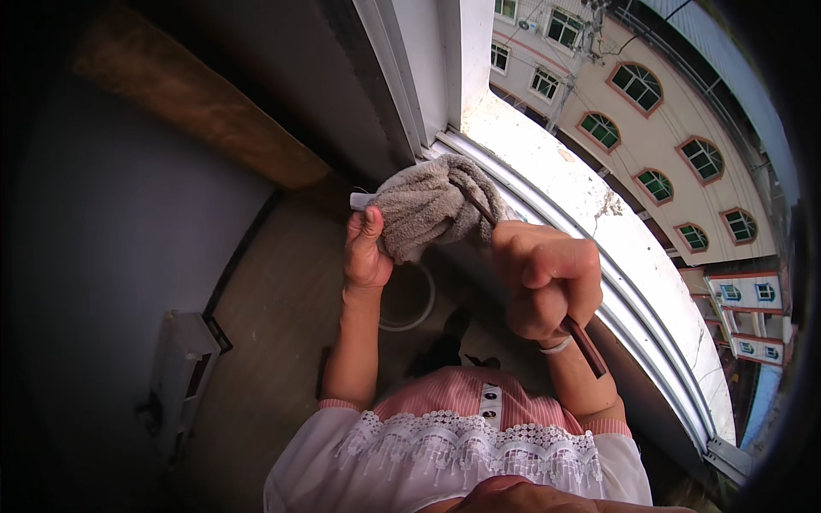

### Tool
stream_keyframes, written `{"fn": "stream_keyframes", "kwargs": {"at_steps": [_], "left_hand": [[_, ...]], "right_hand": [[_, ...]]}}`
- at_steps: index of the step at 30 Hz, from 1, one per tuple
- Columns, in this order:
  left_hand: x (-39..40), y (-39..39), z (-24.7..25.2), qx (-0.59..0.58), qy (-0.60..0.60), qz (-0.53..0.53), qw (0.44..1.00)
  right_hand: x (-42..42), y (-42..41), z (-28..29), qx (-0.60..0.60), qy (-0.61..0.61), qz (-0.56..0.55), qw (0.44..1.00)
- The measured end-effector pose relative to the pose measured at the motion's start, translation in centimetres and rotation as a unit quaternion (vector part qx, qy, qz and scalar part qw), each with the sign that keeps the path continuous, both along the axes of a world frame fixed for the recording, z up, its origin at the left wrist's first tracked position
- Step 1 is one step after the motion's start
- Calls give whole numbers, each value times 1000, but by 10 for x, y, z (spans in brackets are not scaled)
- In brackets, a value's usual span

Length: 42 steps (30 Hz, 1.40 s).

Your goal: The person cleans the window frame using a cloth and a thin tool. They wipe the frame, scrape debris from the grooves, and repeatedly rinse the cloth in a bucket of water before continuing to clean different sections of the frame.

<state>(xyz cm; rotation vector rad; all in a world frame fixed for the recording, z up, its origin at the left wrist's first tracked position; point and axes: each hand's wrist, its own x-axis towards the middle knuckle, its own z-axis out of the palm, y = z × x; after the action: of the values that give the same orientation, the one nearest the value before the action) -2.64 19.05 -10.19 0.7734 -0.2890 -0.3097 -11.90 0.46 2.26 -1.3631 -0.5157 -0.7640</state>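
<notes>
A bunched grey-brown terry cloth (420, 215) is held up beside the window track. My left hand (369, 250) grips its left side, thumb uppermost. Just above that thumb, a short white piece (361, 201) sticks out; whether it belongs to the cloth I cannot tell. In my right hand (548, 276) is a thin brown rod (587, 351), gripped in the fist. Its upper end reaches into the folds of the cloth, so the tip is hidden. The lower end shows past my wrist.
The metal sliding-window track (632, 304) and white outer sill (648, 256) curve along the right, with buildings (660, 141) outside. A white window frame (442, 70) rises ahead. Below are a round white-rimmed object (420, 314), possibly a bucket, and the floor (269, 320). A whitish cabinet-like object (189, 365) stands left.
</notes>
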Motion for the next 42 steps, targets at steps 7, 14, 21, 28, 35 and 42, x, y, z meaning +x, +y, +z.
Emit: {"fn": "stream_keyframes", "kwargs": {"at_steps": [7, 14, 21, 28, 35, 42], "left_hand": [[-1, -3, 11, 8, 7, -12, 1000], [-76, -48, -8, -121, 55, -146, 980], [-84, -62, -10, -100, 10, -194, 976], [-37, -36, 12, 202, -86, 31, 975], [-61, -50, -10, 221, -15, 25, 975], [-64, -56, -26, 242, -77, -24, 967]], "right_hand": [[48, 13, 10, 231, 34, 32, 972], [43, -24, 37, 346, 130, 9, 929], [23, -17, 34, 252, -27, -3, 967], [61, 26, 22, 208, -32, 13, 977], [59, 11, 21, 25, 75, -41, 996], [35, 15, 39, 40, 76, -19, 996]]}}
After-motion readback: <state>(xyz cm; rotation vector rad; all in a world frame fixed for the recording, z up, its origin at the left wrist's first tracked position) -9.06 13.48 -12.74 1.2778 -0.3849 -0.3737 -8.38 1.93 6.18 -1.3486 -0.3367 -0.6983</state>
